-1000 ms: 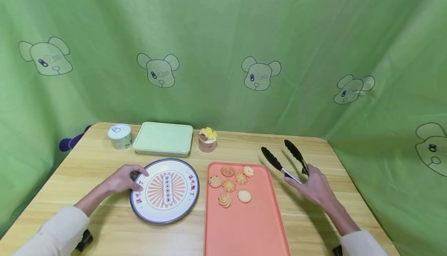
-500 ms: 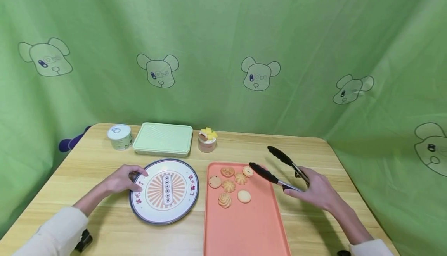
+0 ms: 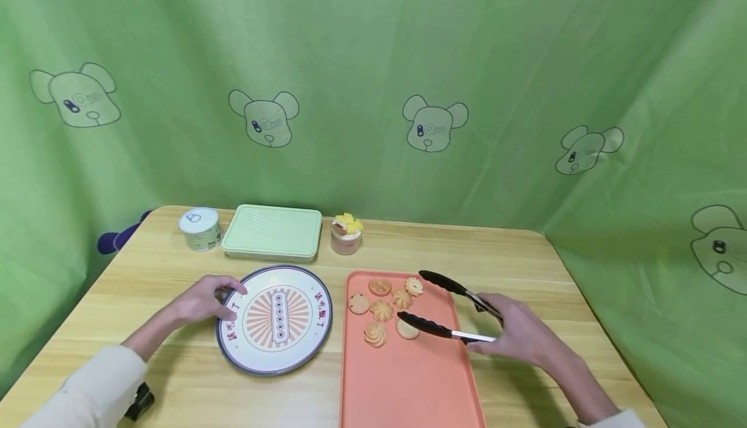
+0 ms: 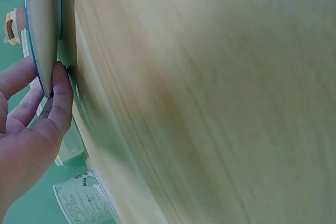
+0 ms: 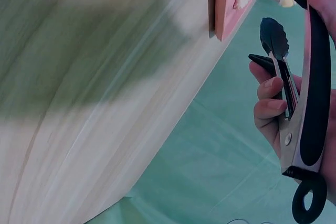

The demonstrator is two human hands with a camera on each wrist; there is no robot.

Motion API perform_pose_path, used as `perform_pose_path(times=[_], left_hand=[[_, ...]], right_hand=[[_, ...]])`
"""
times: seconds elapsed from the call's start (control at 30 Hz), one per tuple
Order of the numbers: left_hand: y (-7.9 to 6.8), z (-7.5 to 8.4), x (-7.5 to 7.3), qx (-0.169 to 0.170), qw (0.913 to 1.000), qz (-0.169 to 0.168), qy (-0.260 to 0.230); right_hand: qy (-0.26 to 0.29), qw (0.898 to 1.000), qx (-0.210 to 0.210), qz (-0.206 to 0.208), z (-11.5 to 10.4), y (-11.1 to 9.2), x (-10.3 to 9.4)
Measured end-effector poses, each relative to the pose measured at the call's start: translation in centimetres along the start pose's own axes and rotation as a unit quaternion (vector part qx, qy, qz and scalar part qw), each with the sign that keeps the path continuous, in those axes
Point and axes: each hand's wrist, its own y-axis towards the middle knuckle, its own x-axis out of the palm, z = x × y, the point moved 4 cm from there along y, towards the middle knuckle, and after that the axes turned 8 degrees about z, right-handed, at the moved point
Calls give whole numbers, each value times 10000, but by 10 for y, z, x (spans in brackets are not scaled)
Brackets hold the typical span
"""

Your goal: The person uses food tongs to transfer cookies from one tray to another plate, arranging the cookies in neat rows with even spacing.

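On my head feed, the round plate [image 3: 274,362] bore red Chinese characters [image 3: 320,310] along two sides; I could make out 吃 on the right. The blue-outlined banner [image 3: 280,316] at its centre held characters too small for me. Bear-head prints [image 3: 435,128] on the green curtain [image 3: 362,39] carried blurred lettering starting with Q. The tin can's [image 4: 84,199] fine print defeated me.

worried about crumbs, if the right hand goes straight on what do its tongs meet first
Likely the cookies on the tray, though the right hand may carry the tongs over them; depth is unclear.
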Motion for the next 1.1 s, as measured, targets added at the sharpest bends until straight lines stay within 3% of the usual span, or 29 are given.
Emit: perform_pose_path(times=[0.43, 0.77, 1.1], left_hand=[[-3, 1, -3, 88, 10000, 21, 4], [-2, 1, -2, 105, 9999, 10, 42], [-1, -1, 0, 108, 9999, 22, 41]], right_hand=[[-77, 9996, -167, -210, -7, -11, 18], [-274, 9993, 72, -262, -9, -19, 17], [-369, 9990, 30, -240, -12, -26, 18]])
